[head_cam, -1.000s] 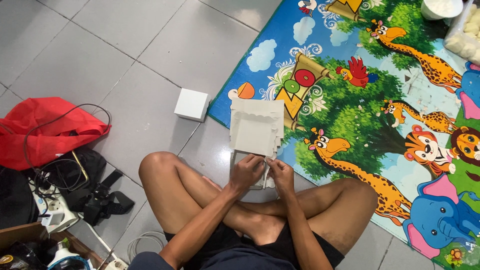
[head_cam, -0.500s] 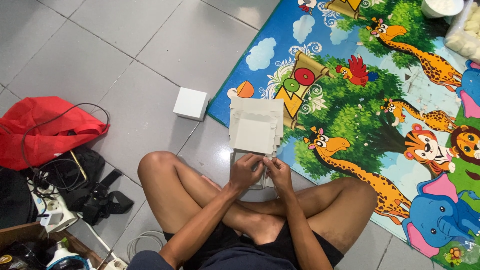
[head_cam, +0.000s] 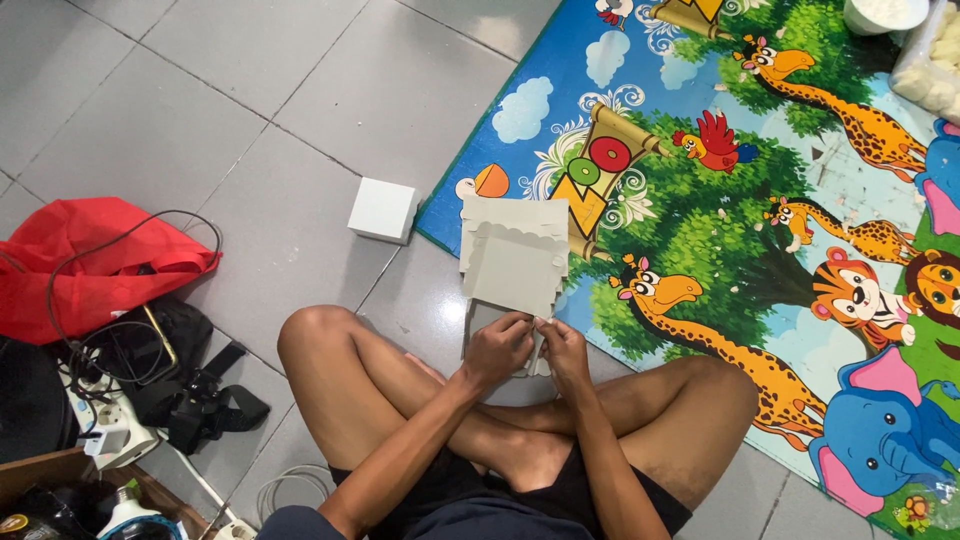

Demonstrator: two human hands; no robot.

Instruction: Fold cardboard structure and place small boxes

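Observation:
I sit cross-legged on a grey tiled floor. My left hand point(head_cam: 497, 349) and my right hand point(head_cam: 562, 349) meet in front of my shins, both pinching the near edge of a flat grey cardboard cut-out point(head_cam: 513, 258) with scalloped flaps. The cut-out lies half on the tiles and half on the edge of a colourful animal play mat point(head_cam: 760, 190). A small closed white box point(head_cam: 382, 210) stands on the tiles to the left of the cut-out, apart from both hands.
A red bag point(head_cam: 90, 260) lies at the left with black cables and a black strap bag point(head_cam: 190, 400) beside it. A white bowl point(head_cam: 885, 12) and a clear tub of pale pieces point(head_cam: 935, 60) sit on the mat's far right corner.
The hands have shifted slightly on the near edge of the cardboard cut-out, which has barely moved. The white box and the rest stay put.

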